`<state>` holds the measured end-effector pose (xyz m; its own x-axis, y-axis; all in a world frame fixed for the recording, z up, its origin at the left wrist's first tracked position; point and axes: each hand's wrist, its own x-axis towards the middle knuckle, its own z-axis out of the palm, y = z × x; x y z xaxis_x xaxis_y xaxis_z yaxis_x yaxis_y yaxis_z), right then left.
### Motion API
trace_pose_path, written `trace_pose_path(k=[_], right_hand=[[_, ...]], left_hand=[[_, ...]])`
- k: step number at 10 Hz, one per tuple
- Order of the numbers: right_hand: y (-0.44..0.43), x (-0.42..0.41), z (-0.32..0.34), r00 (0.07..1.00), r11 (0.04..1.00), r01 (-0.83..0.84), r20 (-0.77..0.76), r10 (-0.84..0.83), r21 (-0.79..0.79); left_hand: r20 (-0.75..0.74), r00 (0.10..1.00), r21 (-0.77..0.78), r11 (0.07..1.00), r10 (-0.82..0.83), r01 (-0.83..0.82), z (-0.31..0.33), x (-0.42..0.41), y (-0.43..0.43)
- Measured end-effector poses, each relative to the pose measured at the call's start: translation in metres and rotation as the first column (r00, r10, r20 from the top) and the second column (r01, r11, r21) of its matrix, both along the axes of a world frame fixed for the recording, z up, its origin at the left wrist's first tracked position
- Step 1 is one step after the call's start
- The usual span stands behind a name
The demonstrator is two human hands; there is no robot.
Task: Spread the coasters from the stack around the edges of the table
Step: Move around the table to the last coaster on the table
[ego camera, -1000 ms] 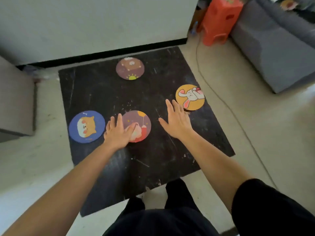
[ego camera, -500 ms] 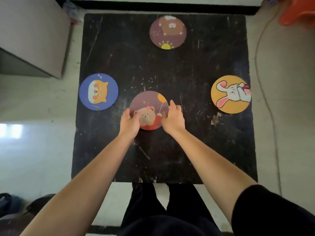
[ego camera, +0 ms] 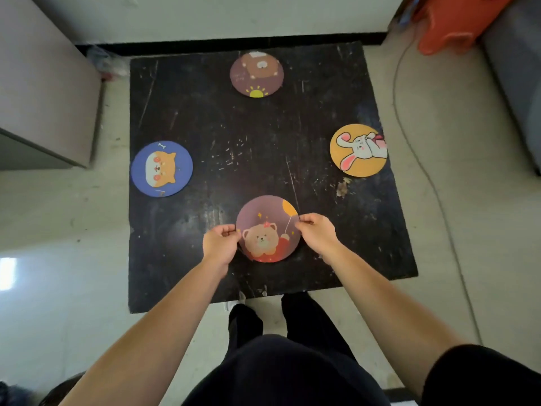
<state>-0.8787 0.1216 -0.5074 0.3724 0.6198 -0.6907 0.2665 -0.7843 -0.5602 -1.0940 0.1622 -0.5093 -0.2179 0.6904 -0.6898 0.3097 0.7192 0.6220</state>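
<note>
A round coaster printed with a bear and a balloon [ego camera: 268,230] is shown gripped at its two sides above the near part of the black desk [ego camera: 205,118]. Its left rim is pinched by the curled fingers of the left hand [ego camera: 220,243], and its right rim by those of the right hand [ego camera: 316,232]; whether the coaster rests on the desk or is lifted cannot be told. A blue coaster with an orange animal [ego camera: 161,169] is seen at the left edge, and a yellow rabbit coaster [ego camera: 358,150] at the right edge. A brown bear coaster with a sun [ego camera: 256,74] is placed near the far edge.
</note>
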Motion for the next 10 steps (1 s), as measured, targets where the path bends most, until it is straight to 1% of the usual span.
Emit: trace_pose_path(k=[1,3,4,5,6,8,9,10], right_hand=[[-0.038,-0.006,-0.011,1.0,1.0,-0.01,0.006,0.01,-0.016],[-0.08,-0.018,-0.027,0.99,0.997,-0.067,0.123,0.072,-0.044],[-0.083,-0.02,-0.029,0.986,0.997,-0.067,0.148,0.071,-0.033],[-0.08,-0.022,-0.03,0.978,0.995,-0.081,0.189,0.09,-0.057],[-0.079,-0.023,-0.03,0.965,0.992,-0.107,0.231,0.121,-0.073],[-0.081,-0.026,-0.029,0.965,0.994,-0.092,0.242,0.104,-0.059],[-0.082,-0.027,-0.027,0.964,0.992,-0.103,0.237,0.118,-0.075],[-0.077,-0.023,-0.02,0.954,0.99,-0.119,0.269,0.135,-0.074]], left_hand=[[-0.006,0.999,-0.007,0.999,-0.035,0.035,-0.009,-0.007,-0.028],[-0.051,0.993,-0.05,0.993,-0.108,0.105,-0.021,-0.016,-0.061],[-0.086,0.987,-0.052,0.99,-0.133,0.129,-0.024,-0.019,-0.064],[-0.15,0.97,-0.023,0.982,-0.191,0.189,-0.027,-0.021,-0.062],[-0.188,0.961,-0.002,0.978,-0.204,0.207,-0.027,-0.019,-0.062],[-0.21,0.962,0.007,0.984,-0.173,0.178,-0.027,-0.017,-0.063],[-0.244,0.952,0.015,0.981,-0.184,0.193,-0.028,-0.016,-0.062],[-0.346,0.885,0.023,0.94,-0.311,0.34,-0.02,-0.016,-0.065]])
